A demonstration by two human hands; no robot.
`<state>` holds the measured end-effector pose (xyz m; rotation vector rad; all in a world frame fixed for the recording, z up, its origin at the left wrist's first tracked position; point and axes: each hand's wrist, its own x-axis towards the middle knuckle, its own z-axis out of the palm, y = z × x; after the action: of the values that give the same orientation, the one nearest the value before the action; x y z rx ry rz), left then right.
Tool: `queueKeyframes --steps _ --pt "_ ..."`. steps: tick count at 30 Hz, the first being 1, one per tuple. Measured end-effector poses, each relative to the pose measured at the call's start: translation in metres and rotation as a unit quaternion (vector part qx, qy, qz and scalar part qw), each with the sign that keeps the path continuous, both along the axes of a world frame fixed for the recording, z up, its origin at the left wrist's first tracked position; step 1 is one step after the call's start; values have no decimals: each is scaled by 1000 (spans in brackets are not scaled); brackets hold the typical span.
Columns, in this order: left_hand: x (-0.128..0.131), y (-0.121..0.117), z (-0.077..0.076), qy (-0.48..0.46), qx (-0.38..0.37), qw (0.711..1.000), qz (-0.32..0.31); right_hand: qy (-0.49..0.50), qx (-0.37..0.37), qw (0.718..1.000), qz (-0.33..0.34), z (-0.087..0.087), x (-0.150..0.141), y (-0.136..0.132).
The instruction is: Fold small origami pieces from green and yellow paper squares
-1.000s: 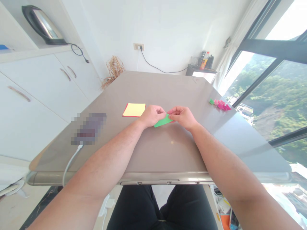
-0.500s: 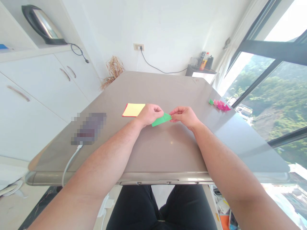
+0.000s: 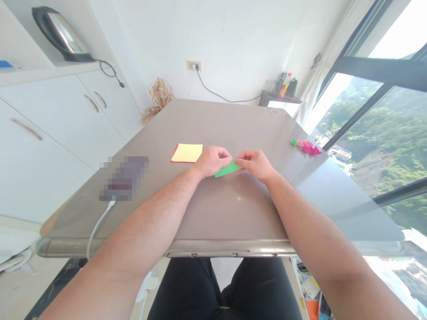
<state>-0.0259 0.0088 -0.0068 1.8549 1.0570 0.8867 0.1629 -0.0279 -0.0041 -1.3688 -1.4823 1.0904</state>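
A folded piece of green paper (image 3: pixel 227 169) is held between my two hands, a little above or against the table top. My left hand (image 3: pixel 215 160) pinches its upper left side with thumb and fingers. With a similar pinch, my right hand (image 3: pixel 253 163) grips the right end, and those fingers cover part of the folds. Just left of my left hand lies a stack of yellow paper (image 3: pixel 187 153) with a red edge showing beneath. Folded pink paper pieces (image 3: pixel 308 146) and a small green one (image 3: pixel 294 142) rest near the table's right edge.
The grey table (image 3: pixel 230 213) has a blurred-out dark device (image 3: pixel 122 180) with a white cable (image 3: pixel 98 226) at left. White cabinets (image 3: pixel 66 124) with an electric kettle (image 3: pixel 62 38) stand on the left. A window (image 3: pixel 376 120) borders the right side.
My right hand has shifted slightly left along the green paper, so both hands are now closer together. My left hand has moved a little to the right.
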Motion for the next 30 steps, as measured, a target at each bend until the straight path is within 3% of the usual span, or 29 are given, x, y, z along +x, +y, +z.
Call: queueKeyframes --steps 14,23,30 --pt "3 -1 -1 -2 27 1000 -9 -83 87 992 -48 -5 -2 3" --pt "3 -1 -2 -40 -12 999 7 -94 89 991 -37 -2 -5 -1" --pt "2 -5 2 -11 14 1000 -19 -110 93 989 -35 -3 -2 -1"
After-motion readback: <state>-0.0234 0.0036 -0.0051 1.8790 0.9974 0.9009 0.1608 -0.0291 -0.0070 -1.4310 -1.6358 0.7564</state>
